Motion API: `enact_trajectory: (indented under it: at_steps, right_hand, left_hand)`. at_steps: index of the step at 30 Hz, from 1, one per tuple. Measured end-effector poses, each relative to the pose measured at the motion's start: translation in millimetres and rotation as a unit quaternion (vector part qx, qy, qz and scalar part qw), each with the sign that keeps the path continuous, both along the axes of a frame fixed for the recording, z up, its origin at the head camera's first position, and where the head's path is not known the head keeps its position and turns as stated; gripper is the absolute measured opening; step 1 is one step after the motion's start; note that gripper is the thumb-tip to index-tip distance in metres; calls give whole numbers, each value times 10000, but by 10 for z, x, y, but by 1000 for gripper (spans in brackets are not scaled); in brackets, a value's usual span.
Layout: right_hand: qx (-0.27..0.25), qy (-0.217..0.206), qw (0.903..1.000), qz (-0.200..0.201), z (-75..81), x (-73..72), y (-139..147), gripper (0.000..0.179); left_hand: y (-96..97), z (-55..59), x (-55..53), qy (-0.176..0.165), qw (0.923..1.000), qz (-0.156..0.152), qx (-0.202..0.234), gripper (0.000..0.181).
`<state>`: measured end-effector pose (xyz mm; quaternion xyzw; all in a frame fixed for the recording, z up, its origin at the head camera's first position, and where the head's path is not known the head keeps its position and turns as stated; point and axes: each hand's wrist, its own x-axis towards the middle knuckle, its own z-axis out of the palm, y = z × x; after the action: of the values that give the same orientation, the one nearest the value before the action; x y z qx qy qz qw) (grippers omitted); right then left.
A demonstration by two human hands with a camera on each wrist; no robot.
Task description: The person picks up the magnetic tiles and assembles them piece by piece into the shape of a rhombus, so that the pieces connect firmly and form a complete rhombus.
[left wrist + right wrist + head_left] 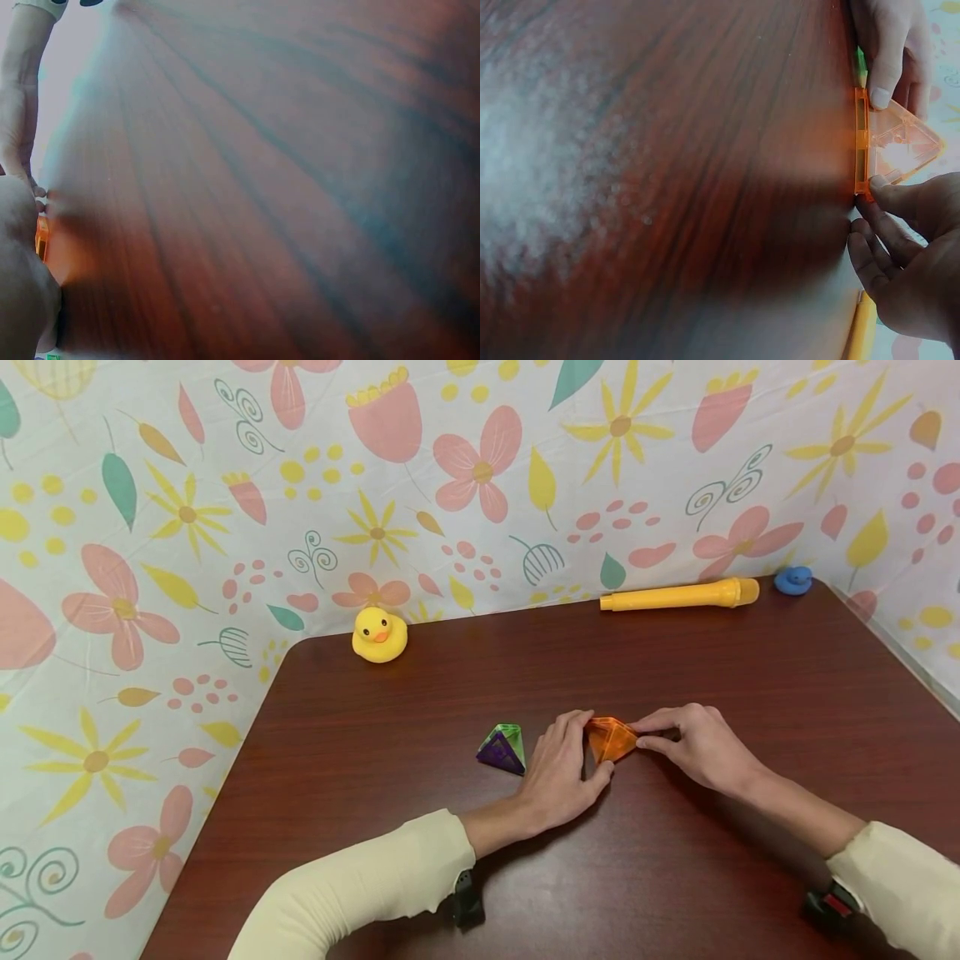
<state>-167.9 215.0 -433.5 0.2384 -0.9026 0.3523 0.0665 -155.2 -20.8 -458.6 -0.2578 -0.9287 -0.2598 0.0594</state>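
An orange see-through pyramid of magnetic tiles (611, 740) stands on the table between both hands. My left hand (557, 774) holds its left side, thumb at the near edge and fingers toward the back. At its right corner, my right hand (703, 748) pinches with thumb and fingertips. The right wrist view shows the orange tiles (862, 142) with both thumbs on them. Just left of my left hand lies a smaller green and purple tile piece (504, 750). Only a sliver of the orange pyramid (42, 238) appears in the left wrist view.
A yellow rubber duck (380, 636) sits at the back left of the dark brown table (450, 685). Along the back right edge lie a yellow toy microphone (675, 596) and a small blue duck (793, 581). A flower-patterned cloth (420, 552) hangs behind.
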Motion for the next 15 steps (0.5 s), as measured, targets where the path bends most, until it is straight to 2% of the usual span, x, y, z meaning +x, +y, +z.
enact_trajectory:
  at_steps: [10, 15]
  right_hand:
    - [2, 47, 10000, -24, 20, -1, -10, 21]
    - [106, -160, 9998, -112, 41, -4, -11, 23]
  left_hand:
    - [0, 3, 4, -128, 9999, 31, -39, 72]
    - [-6, 4, 5, -80, 10000, -29, -18, 75]
